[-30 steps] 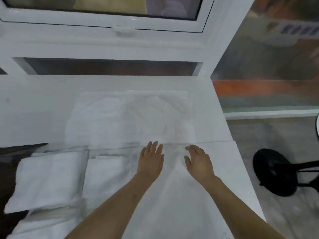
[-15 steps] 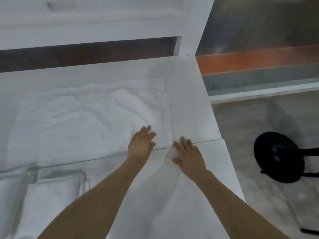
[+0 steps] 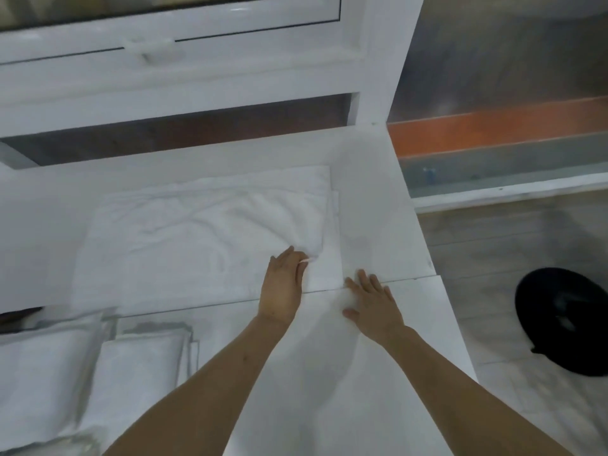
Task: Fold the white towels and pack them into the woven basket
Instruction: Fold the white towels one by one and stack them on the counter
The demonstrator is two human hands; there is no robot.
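A white towel [image 3: 204,238] lies spread out and wrinkled on the white table [image 3: 371,199]. My left hand [image 3: 282,287] is at the towel's near right corner, fingertips curled and pinching a raised fold of cloth. Just to its right, my right hand [image 3: 373,299] lies flat with straight fingers, pressing on the towel's near edge where two tabletops meet. Two folded white towels [image 3: 49,376] [image 3: 141,366] lie at the lower left. The woven basket is not in view.
A white window frame [image 3: 184,77] rises behind the table. The table's right edge drops to a wooden floor, where a black round stool base [image 3: 566,324] stands. An orange and grey ledge [image 3: 500,149] runs at the back right.
Both hands slid right along the towel's near edge. My left hand went from lying flat to pinching the cloth at the corner. The view tilted and shifted.
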